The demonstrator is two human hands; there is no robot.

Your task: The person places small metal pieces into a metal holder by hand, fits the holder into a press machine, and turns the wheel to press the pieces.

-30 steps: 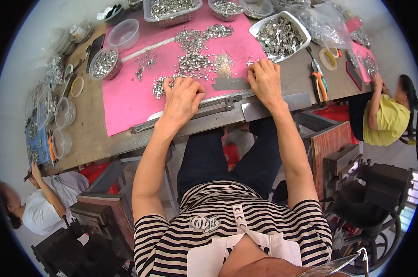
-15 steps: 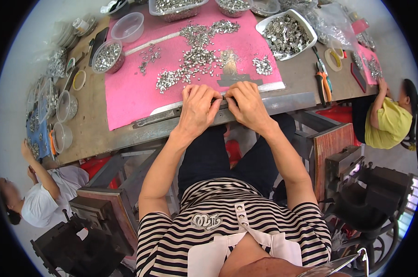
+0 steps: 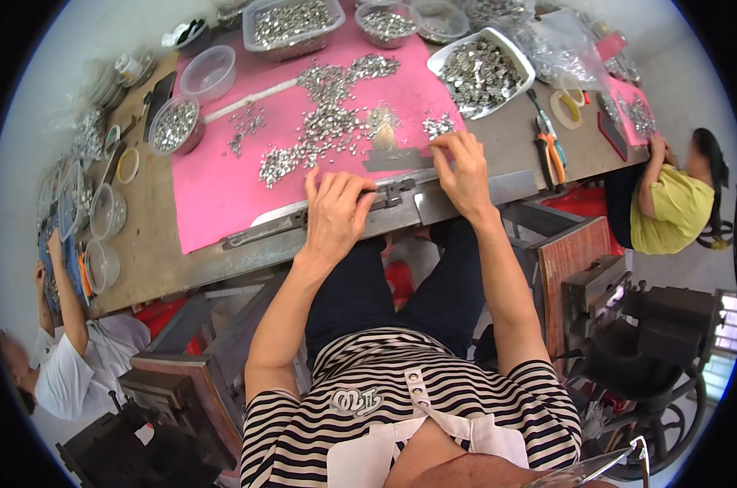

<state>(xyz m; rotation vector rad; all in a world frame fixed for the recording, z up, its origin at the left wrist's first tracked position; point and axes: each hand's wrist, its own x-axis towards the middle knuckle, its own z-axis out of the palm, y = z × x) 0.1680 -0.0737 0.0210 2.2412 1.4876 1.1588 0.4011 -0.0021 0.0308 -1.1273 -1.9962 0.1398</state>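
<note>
A long metal fixture (image 3: 393,193) with a dark block and rail lies along the table's front edge. My left hand (image 3: 336,210) is closed at its left part, with thumb and forefinger on a small dark piece of the fixture. To the right, my right hand (image 3: 464,172) has its thumb and forefinger close together beside a grey strip (image 3: 397,159); anything between them is too small to make out. Just beyond its fingertips sits a small pile of silver metal pieces (image 3: 439,125). Thin brass-coloured pins (image 3: 383,126) lie beyond the strip.
Many silver pieces (image 3: 328,122) are scattered over the pink mat (image 3: 210,183). Behind stand a white tray (image 3: 525,69) and a clear tub (image 3: 208,73). Orange-handled pliers (image 3: 545,154) lie at right. Two people, one in a yellow top (image 3: 673,210), sit at either side.
My hands have come apart from their meeting point over the fixture. The right hand has moved right and away from me, uncovering the dark block. The view has shifted slightly.
</note>
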